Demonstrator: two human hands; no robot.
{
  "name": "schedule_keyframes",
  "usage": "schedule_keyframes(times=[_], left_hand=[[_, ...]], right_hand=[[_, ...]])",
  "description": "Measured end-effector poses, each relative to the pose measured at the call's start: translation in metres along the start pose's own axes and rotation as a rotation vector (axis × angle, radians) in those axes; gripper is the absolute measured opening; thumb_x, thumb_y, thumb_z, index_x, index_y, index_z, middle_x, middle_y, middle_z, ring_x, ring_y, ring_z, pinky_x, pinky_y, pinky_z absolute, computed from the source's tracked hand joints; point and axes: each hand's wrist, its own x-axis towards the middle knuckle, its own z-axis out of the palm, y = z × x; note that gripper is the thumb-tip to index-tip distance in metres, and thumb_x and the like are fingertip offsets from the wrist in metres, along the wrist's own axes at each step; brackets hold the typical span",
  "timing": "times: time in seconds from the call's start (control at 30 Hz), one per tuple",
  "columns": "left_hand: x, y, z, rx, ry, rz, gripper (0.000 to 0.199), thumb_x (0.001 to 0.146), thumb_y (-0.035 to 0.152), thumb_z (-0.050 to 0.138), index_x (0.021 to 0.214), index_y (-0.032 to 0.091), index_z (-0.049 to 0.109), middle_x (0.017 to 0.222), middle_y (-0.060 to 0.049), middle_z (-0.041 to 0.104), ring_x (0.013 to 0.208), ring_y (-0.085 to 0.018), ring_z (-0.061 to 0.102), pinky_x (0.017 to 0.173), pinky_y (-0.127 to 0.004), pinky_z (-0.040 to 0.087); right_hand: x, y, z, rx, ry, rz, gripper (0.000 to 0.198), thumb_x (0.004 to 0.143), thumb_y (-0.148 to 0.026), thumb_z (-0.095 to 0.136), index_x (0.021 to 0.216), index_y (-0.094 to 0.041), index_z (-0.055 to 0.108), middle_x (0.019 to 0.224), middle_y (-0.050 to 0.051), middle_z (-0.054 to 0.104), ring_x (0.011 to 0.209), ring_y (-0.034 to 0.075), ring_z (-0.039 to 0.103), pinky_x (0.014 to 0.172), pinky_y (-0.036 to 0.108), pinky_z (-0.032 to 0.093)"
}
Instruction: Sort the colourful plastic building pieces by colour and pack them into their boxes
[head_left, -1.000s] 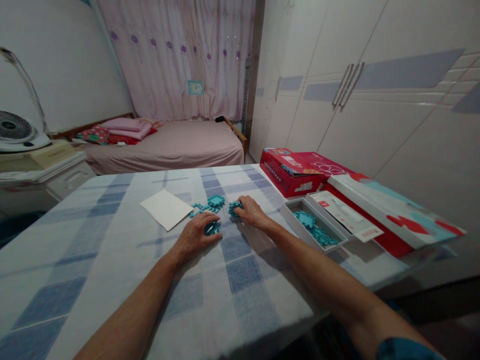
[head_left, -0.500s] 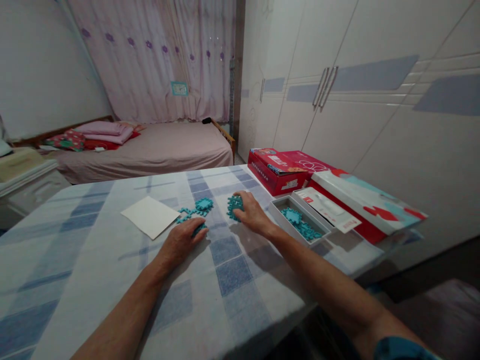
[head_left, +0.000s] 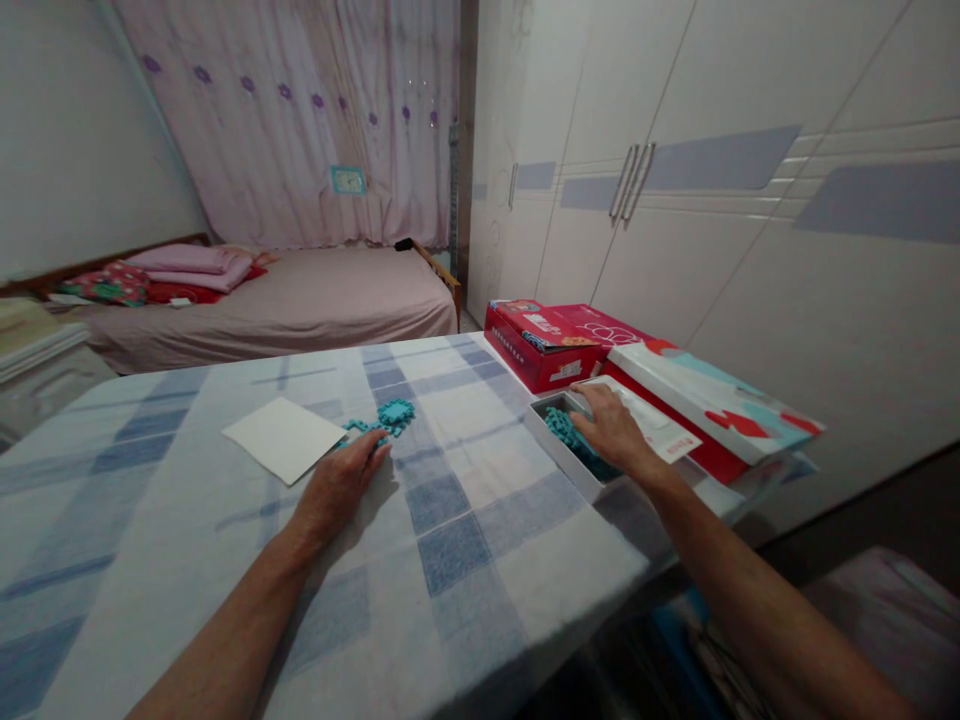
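Note:
Fingers drawn together, my left hand (head_left: 346, 480) rests on the cloth against a few joined teal interlocking plastic pieces (head_left: 397, 412). Whatever sits between its thumb and fingertips is hidden. My right hand (head_left: 611, 425) reaches over a small grey open box (head_left: 559, 462), thumb and fingers apart. Inside the box a heap of teal pieces (head_left: 561, 425) shows beside the thumb. The hand covers the rest of the heap.
A white card (head_left: 283, 438) lies left of my left hand. Behind the grey box are a white printed lid (head_left: 671, 435), a red box (head_left: 536, 345) and a long red-and-white box (head_left: 720, 405). The checked tablecloth (head_left: 480, 580) covers the table.
My right hand has moved right from the table middle into the grey box, and its clump of teal pieces is now out of its grip. The dark piece under my left hand no longer shows.

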Motion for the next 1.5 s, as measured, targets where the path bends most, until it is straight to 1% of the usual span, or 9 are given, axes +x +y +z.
schedule_keyframes(times=[0.17,0.33,0.5,0.63,0.83,0.93,1.03,1.2,1.5], left_hand=[[0.0,0.003,-0.003,-0.031,0.065,-0.064,0.04,0.089,0.048,0.038,0.104,0.021,0.063,0.095,-0.008,0.073,0.081,-0.023,0.069,0.075,-0.034,0.052],[-0.001,0.01,-0.007,-0.179,0.185,-0.174,0.036,0.088,0.047,0.042,0.099,0.022,0.064,0.088,-0.006,0.071,0.078,-0.022,0.067,0.078,-0.035,0.051],[0.0,0.016,-0.003,-0.559,0.224,-0.362,0.035,0.083,0.051,0.049,0.093,0.02,0.062,0.083,-0.005,0.07,0.075,-0.021,0.068,0.066,-0.031,0.054],[0.0,0.016,0.001,-0.442,0.189,-0.311,0.032,0.084,0.049,0.051,0.086,0.02,0.064,0.08,-0.004,0.069,0.073,-0.018,0.065,0.071,-0.029,0.052],[0.001,0.014,0.0,-0.493,0.202,-0.371,0.037,0.082,0.051,0.051,0.092,0.019,0.068,0.083,-0.004,0.069,0.077,-0.019,0.064,0.07,-0.028,0.051],[0.002,0.011,-0.001,-0.482,0.288,-0.429,0.034,0.082,0.048,0.051,0.083,0.019,0.069,0.071,-0.002,0.065,0.07,-0.016,0.06,0.064,-0.026,0.048],[0.004,0.007,-0.002,-0.617,0.371,-0.533,0.033,0.081,0.046,0.051,0.073,0.017,0.065,0.061,0.0,0.057,0.058,-0.012,0.053,0.053,-0.022,0.044],[0.006,-0.001,0.002,-0.743,0.44,-0.645,0.031,0.079,0.043,0.05,0.081,0.016,0.066,0.062,0.001,0.055,0.052,-0.011,0.05,0.044,-0.022,0.041],[0.006,-0.002,0.0,-0.742,0.482,-0.652,0.03,0.07,0.029,0.057,0.095,0.015,0.066,0.064,0.0,0.061,0.058,-0.013,0.058,0.055,-0.025,0.046]], right_hand=[[-0.008,-0.011,-0.003,0.043,-0.144,-0.225,0.03,0.085,-0.023,0.05,0.109,-0.016,0.066,0.114,0.011,0.065,0.109,0.023,0.057,0.1,0.039,0.042],[-0.012,-0.01,0.003,-0.078,-0.218,-0.156,0.027,0.083,-0.019,0.053,0.103,-0.017,0.071,0.11,0.012,0.066,0.105,0.025,0.06,0.096,0.04,0.044],[-0.009,-0.012,-0.002,0.053,-0.017,-0.095,0.027,0.084,-0.021,0.051,0.103,-0.015,0.068,0.11,0.012,0.066,0.106,0.025,0.059,0.098,0.041,0.043],[-0.021,-0.051,-0.007,0.206,0.084,-0.102,0.023,0.086,-0.019,0.049,0.102,-0.016,0.066,0.105,0.01,0.067,0.102,0.023,0.059,0.097,0.039,0.043],[-0.061,-0.154,0.026,0.37,-0.411,-0.541,0.043,0.085,-0.041,0.062,0.121,-0.017,0.057,0.123,0.01,0.06,0.111,0.022,0.056,0.095,0.037,0.044],[-0.072,-0.184,0.044,0.184,-0.487,-0.62,0.046,0.078,-0.047,0.068,0.111,-0.015,0.06,0.115,0.013,0.06,0.105,0.028,0.055,0.088,0.041,0.046],[-0.073,-0.192,0.054,0.112,-0.512,-0.588,0.024,0.081,-0.028,0.062,0.1,-0.014,0.061,0.104,0.012,0.06,0.095,0.023,0.056,0.081,0.034,0.046],[-0.051,-0.182,0.058,0.321,-0.563,-0.514,0.034,0.075,-0.016,0.06,0.11,-0.015,0.061,0.106,0.01,0.058,0.099,0.02,0.054,0.087,0.031,0.044],[0.058,-0.2,0.11,0.229,-0.217,-0.368,0.04,0.08,-0.016,0.056,0.119,-0.013,0.059,0.116,0.013,0.057,0.112,0.022,0.049,0.097,0.036,0.04]])
